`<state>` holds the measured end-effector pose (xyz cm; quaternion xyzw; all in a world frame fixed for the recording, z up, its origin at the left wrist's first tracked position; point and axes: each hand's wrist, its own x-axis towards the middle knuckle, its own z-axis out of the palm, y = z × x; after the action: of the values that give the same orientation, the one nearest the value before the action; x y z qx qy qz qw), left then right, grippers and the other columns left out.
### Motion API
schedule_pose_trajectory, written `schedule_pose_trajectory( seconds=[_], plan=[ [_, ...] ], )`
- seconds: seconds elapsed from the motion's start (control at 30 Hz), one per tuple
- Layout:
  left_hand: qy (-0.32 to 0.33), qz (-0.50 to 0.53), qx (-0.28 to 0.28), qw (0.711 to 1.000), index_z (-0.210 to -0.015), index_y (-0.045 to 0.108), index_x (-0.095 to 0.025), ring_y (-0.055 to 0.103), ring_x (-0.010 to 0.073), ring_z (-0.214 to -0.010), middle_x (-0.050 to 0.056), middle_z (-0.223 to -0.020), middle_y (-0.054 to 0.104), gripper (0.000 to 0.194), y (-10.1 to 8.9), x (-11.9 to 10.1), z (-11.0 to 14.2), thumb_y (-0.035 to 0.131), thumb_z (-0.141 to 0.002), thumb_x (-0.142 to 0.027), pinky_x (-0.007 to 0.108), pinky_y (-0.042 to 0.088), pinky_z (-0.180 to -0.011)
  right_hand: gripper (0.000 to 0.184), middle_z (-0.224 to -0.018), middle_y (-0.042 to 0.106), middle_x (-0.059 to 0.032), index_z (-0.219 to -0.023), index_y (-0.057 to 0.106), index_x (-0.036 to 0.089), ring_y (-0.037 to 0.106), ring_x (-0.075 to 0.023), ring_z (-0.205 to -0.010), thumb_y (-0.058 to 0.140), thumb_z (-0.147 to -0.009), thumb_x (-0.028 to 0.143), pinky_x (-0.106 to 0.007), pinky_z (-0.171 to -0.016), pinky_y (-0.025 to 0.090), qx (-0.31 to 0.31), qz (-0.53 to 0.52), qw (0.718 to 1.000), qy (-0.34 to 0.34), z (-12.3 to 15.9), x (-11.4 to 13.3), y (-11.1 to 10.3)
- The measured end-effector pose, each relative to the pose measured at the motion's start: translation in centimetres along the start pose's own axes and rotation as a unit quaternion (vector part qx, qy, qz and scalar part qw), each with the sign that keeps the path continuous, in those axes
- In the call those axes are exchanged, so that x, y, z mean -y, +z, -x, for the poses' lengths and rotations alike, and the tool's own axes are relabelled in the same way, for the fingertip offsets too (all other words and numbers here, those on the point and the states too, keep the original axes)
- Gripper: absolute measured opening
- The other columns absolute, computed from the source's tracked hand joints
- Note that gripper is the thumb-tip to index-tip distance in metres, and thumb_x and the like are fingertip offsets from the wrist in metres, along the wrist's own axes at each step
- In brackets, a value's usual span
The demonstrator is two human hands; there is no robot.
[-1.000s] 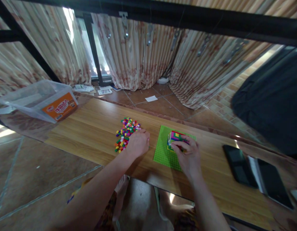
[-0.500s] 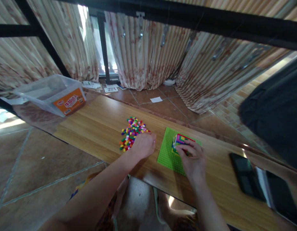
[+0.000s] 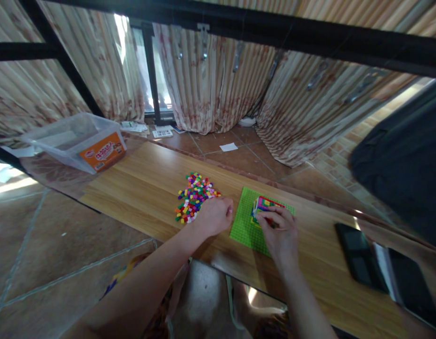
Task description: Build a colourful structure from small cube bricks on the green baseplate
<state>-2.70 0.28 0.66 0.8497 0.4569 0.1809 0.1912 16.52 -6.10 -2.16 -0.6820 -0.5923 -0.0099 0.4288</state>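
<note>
A stack of coloured toy bricks [image 3: 262, 203] stands on a green studded baseplate [image 3: 245, 226]. My right hand [image 3: 282, 230] reaches over the plate, thumb and fingers bent around the near side of the stack and touching it; whether a loose brick sits between the fingertips is hidden. Just left of the plate, my left hand [image 3: 215, 215] hovers with its fingers curled closed. Anything inside those fingers is too small or covered to make out. Beside that hand a loose pile of small bricks in many colours [image 3: 194, 193] spreads over the wooden table [image 3: 147, 174], partly covered by the hand.
A clear plastic box with an orange label [image 3: 102, 153] stands at the table's left end. Toward the right lie a black phone [image 3: 361, 256] and another dark flat device [image 3: 414, 278]. Beyond the far edge are papers [image 3: 228, 147] on the tiled floor and long curtains [image 3: 210, 84].
My left hand has shifted slightly right, away from the brick pile and closer to the baseplate. My right hand stays at the brick stack. The whole view has also swung a little.
</note>
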Motion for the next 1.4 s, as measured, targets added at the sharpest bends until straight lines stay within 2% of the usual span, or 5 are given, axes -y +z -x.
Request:
schedule_pose_trajectory(
  seconds=[0.33, 0.57, 0.83, 1.17, 1.4],
  plan=[
    [-0.015, 0.264, 0.007, 0.964, -0.074, 0.064, -0.015, 0.058, 0.0113, -0.064, 0.0, -0.068, 0.065, 0.008, 0.1, -0.6, -0.5, 0.057, -0.074, -0.014, 0.022, 0.043, -0.061, 0.021, -0.091, 0.07, -0.0064, -0.087, 0.071, 0.02, 0.063, -0.0201, -0.087, 0.061, -0.083, 0.038, -0.039, -0.084, 0.049, -0.116, -0.109, 0.986, 0.058, 0.3, 0.4, -2.1],
    [-0.029, 0.441, 0.046, 0.896, -0.077, 0.064, -0.013, 0.057, 0.0102, -0.065, 0.0, -0.07, 0.064, 0.008, 1.1, -2.0, -1.0, 0.063, -0.073, -0.02, 0.021, 0.043, -0.061, 0.021, -0.098, 0.07, -0.0041, -0.102, 0.069, 0.024, 0.063, -0.0164, -0.085, 0.06, -0.085, 0.034, -0.032, -0.077, 0.05, 0.089, -0.162, 0.982, 0.024, 1.4, 2.4, -2.2],
    [-0.072, 0.576, 0.117, 0.806, -0.102, 0.058, -0.013, 0.059, 0.0101, -0.064, 0.002, -0.076, 0.067, 0.036, 1.1, -3.2, -1.0, 0.07, -0.069, -0.02, 0.022, 0.044, -0.063, 0.021, -0.102, 0.07, -0.0035, -0.103, 0.07, 0.027, 0.064, -0.0174, -0.091, 0.061, -0.086, 0.033, -0.032, -0.078, 0.051, 0.108, -0.206, 0.972, 0.018, 1.5, 2.3, -2.5],
    [-0.047, 0.568, 0.129, 0.811, -0.104, 0.06, -0.013, 0.06, 0.0109, -0.069, 0.001, -0.08, 0.066, 0.036, 1.8, -3.3, -1.1, 0.068, -0.069, -0.016, 0.023, 0.044, -0.067, 0.017, -0.098, 0.069, -0.0029, -0.101, 0.07, 0.026, 0.064, -0.0151, -0.084, 0.062, -0.087, 0.031, -0.029, -0.075, 0.051, 0.11, -0.143, 0.983, -0.041, 1.7, 2.0, -3.1],
    [-0.052, 0.527, 0.12, 0.839, -0.106, 0.061, -0.013, 0.057, 0.0099, -0.061, 0.0, -0.071, 0.064, 0.03, 2.1, -3.1, -1.3, 0.061, -0.077, -0.021, 0.021, 0.044, -0.059, 0.015, -0.092, 0.07, -0.0024, -0.093, 0.072, 0.024, 0.064, -0.0151, -0.082, 0.06, -0.086, 0.031, -0.029, -0.074, 0.05, 0.083, -0.158, 0.984, 0.0, 1.4, 1.7, -3.8]
  ],
)
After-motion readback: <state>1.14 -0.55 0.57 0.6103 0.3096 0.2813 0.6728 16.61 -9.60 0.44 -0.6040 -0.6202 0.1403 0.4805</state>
